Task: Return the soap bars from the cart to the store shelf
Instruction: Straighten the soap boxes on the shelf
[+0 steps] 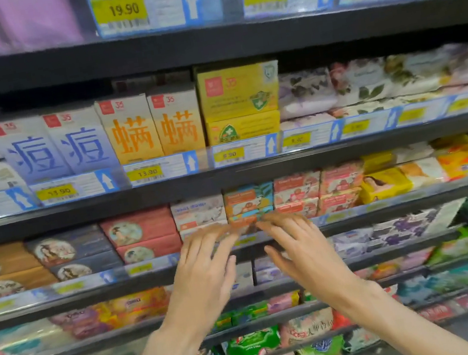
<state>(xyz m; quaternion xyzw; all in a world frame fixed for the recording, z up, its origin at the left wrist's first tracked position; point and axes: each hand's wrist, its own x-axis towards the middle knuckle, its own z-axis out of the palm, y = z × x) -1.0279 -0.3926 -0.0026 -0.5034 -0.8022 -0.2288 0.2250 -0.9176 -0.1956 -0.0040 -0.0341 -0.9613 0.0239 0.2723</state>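
Both hands — left hand [203,270], right hand [304,250] — reach toward the orange-teal soap box [248,203] on the shelf [387,213], fingers spread, gripping nothing.

Price tags [119,10] — 19.90, 13.90, 6.90, boxes [132,132] — "35", 螨, 痘
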